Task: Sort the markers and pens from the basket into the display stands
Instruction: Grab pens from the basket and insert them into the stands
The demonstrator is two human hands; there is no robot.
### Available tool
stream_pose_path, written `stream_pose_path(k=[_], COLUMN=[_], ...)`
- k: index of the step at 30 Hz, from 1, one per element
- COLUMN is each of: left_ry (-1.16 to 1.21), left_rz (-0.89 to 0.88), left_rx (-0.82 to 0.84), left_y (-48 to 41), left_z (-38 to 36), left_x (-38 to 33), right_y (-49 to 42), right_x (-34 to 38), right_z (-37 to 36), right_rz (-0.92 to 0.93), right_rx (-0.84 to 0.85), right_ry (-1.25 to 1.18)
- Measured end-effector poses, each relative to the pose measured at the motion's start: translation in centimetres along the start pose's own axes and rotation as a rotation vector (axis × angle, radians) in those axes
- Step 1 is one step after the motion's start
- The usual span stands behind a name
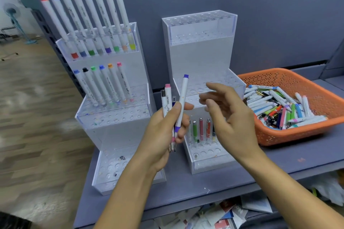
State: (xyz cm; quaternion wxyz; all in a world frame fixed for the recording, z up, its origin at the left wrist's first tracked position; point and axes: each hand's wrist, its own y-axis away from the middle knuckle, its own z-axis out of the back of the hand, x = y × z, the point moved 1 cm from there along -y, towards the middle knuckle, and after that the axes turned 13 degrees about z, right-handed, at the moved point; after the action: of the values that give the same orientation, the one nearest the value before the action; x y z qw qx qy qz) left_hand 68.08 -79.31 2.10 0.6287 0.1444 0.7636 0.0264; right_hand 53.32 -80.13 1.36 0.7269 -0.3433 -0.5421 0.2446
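Head view shows the left hand (163, 130) gripping a loose bunch of markers and pens (168, 102) before the display stands (201, 55), the right hand (230, 119) with fingers (216, 87) spread and empty beside it, so plucking the blue-capped marker (183, 96) could drag the others out onto the shelf (214, 188).

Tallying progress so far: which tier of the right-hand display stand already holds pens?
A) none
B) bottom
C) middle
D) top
B: a row of pens stands in the bottom tier of the right-hand stand, whose upper two tiers show only bare holes.
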Motion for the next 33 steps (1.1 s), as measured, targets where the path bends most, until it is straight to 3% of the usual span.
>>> stream_pose_path(k=[3,9,15,18,22,27,33], left_ry=[-0.039,-0.014,0.168,0.152,0.195,0.338,0.218], left_rz=[-0.032,-0.075,-0.075,-0.075,-0.051,-0.014,-0.084], left_rx=[-0.037,-0.123,-0.258,-0.359,-0.397,-0.315,-0.261], left_y=[0.5,1.6,2.5,3.0,3.4,3.6,3.2], left_z=[0.6,2.9,5.6,6.7,7.5,8.1,8.3], left_x=[-0.6,-2.0,-3.4,-3.8,-4.0,-4.2,-4.1], right_y=[-1.6,-4.4,-9.4,-11.5,-12.2,-11.3,-10.4], right_x=[2.0,3.3,4.3,4.1,2.7,0.9,0.0], right_z=[-2.2,-5.4,-7.3,-8.3,-10.8,-12.5,-13.4], right_rz=[-0.088,-0.117,-0.042,0.121,0.314,0.359,0.451], right_rx=[0.081,0.136,-0.017,-0.059,0.045,0.175,0.277], right_ry=[-0.255,-0.411,-0.5,-0.367,-0.086,0.051,0.273])
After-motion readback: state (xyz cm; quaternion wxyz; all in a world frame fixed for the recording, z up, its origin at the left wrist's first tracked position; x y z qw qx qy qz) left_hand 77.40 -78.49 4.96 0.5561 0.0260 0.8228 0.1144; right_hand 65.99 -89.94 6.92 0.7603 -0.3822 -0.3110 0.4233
